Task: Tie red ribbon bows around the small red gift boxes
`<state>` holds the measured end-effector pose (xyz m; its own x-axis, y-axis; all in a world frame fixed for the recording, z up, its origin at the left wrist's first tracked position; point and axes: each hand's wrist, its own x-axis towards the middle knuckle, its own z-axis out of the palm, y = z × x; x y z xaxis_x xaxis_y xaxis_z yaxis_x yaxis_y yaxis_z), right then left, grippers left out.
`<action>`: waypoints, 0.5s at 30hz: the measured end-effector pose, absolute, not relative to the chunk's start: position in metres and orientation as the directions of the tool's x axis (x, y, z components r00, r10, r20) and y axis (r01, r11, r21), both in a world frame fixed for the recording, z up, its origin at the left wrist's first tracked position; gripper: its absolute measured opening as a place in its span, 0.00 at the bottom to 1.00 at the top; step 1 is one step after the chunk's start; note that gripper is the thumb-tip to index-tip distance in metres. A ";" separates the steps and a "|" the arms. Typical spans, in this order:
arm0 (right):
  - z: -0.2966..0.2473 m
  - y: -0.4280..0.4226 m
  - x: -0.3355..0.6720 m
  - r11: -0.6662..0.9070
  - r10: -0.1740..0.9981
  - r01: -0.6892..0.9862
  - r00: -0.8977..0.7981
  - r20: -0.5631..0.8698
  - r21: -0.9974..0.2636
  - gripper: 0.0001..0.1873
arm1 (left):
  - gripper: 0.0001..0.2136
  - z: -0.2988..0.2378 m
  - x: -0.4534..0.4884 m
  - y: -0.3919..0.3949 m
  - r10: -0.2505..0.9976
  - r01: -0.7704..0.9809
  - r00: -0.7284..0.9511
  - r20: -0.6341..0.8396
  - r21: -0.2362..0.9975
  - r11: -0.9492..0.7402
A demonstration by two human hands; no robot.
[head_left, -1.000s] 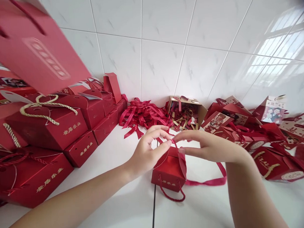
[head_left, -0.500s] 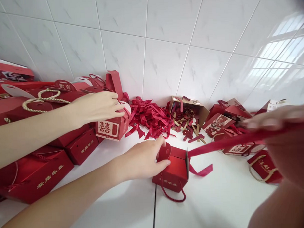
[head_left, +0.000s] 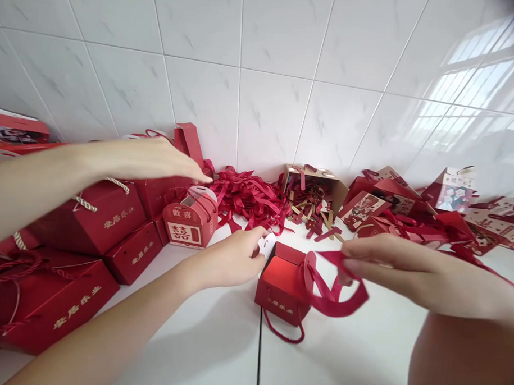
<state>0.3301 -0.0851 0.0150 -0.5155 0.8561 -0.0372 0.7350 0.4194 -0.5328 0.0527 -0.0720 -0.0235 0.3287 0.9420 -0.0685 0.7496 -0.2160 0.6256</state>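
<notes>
- White glossy tiles (head_left: 279, 102) cover wall and working surface alike, with red packaging banked along the foot of the wall.
- Large red cardboard gift boxes (head_left: 93, 220) with gold lettering are stacked at the left. A co-worker's hand (head_left: 154, 159) reaches across them, fingers extended, above a small arched red box (head_left: 190, 220).
- Loose red ribbons (head_left: 248, 195) lie heaped against the wall behind centre.
- At centre, a small open red cardboard box (head_left: 281, 284) sits on the surface between the person's hands, its dark red cord handle (head_left: 282, 332) hanging at the front.
- The left hand (head_left: 232, 261) is curled around the box's white-backed flap (head_left: 266, 244), bracing it.
- The right hand (head_left: 381, 264) pinches a red satin ribbon (head_left: 341, 307) that appears to run through the opposite flap, though the threading point is hard to make out.
- Risk: a hard tug from the right hand could tear the thin card at the slot or drag the light box sideways. A slack pinch could let the ribbon slide back out.
</notes>
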 end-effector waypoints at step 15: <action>-0.014 -0.043 0.264 0.405 0.698 0.699 -0.653 -0.294 -0.590 0.17 | 0.18 -0.018 0.052 -0.077 0.886 0.722 0.417 -0.204 0.666 -0.187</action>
<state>0.2640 -0.0425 -0.0137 -0.6528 0.6982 -0.2938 0.6987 0.4051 -0.5897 0.0517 -0.0767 -0.0180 0.4167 0.8859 -0.2036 0.7224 -0.1868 0.6658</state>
